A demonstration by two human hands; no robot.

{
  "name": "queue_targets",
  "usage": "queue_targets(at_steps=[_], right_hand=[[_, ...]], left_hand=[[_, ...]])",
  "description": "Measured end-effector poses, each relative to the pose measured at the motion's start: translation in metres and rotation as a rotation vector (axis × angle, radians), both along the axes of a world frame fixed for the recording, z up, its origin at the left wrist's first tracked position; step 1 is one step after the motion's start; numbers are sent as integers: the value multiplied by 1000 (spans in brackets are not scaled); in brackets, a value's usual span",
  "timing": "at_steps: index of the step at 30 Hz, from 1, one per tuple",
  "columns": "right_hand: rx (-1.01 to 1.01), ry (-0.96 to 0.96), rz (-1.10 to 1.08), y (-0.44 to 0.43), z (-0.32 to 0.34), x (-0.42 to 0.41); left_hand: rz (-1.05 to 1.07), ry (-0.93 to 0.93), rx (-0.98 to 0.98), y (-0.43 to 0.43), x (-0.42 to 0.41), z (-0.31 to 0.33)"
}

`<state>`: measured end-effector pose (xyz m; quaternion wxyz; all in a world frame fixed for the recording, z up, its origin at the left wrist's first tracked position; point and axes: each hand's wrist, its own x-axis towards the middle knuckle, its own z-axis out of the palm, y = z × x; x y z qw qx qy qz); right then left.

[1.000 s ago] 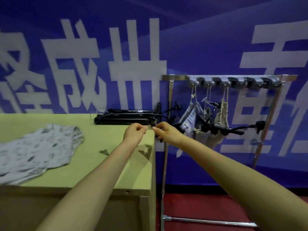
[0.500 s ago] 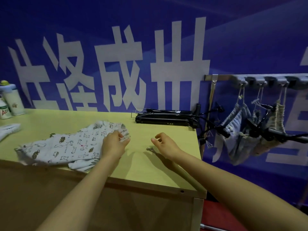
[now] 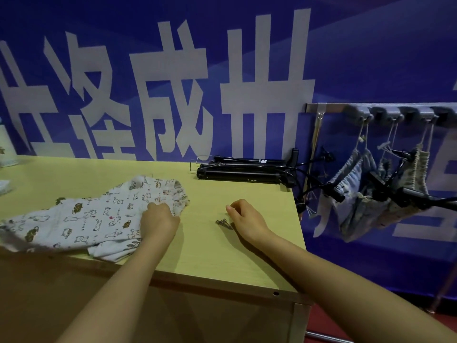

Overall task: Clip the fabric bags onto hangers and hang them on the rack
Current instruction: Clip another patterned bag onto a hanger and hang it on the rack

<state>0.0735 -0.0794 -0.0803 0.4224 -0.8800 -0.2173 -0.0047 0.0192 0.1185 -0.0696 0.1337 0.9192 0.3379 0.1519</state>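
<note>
A white fabric bag (image 3: pixel 94 216) printed with small animals lies crumpled on the yellow table (image 3: pixel 215 251). My left hand (image 3: pixel 159 219) grips its right edge. My right hand (image 3: pixel 243 216) hovers with loosely curled fingers beside small metal clips (image 3: pixel 223 223) that lie on the table, holding nothing. A stack of black hangers (image 3: pixel 243 168) lies at the table's back edge. To the right stands the metal rack (image 3: pixel 321 111), where several fabric bags (image 3: pixel 358 191) hang from hooks.
A black arm-like fixture (image 3: pixel 420 198) crosses in front of the hanging bags. A bottle (image 3: pixel 6 144) stands at the table's far left edge. A blue banner with large white characters covers the wall behind.
My view has swung left from the rack to the table. My hands have come apart; the left one has reached the printed bag and taken hold of its edge, the right stays near the clips.
</note>
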Motion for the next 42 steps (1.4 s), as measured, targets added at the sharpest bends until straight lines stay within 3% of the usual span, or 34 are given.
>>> queue_targets(at_steps=[5, 11, 16, 23, 27, 30, 32, 36, 42], right_hand=[[3, 1, 1, -2, -1, 0], [116, 113, 13, -6, 4, -2], [417, 307, 36, -1, 20, -4], [656, 700, 347, 21, 62, -16], [955, 789, 399, 27, 80, -9], [1295, 840, 382, 14, 107, -4], [1469, 771, 407, -5, 124, 1], [1612, 543, 395, -55, 140, 11], [1499, 411, 192, -145, 133, 20]], left_hand=[[15, -42, -75, 8, 4, 5], [95, -438, -304, 8, 2, 31], [16, -696, -389, 6, -1, 89], [-127, -940, -502, -51, 6, 140], [-310, -1071, -667, -103, 11, 165], [-535, -1102, -800, -147, 15, 183], [-667, -1073, -836, -177, 17, 191], [-786, -1024, -918, -223, 29, 191], [-817, -953, -928, -280, 49, 173]])
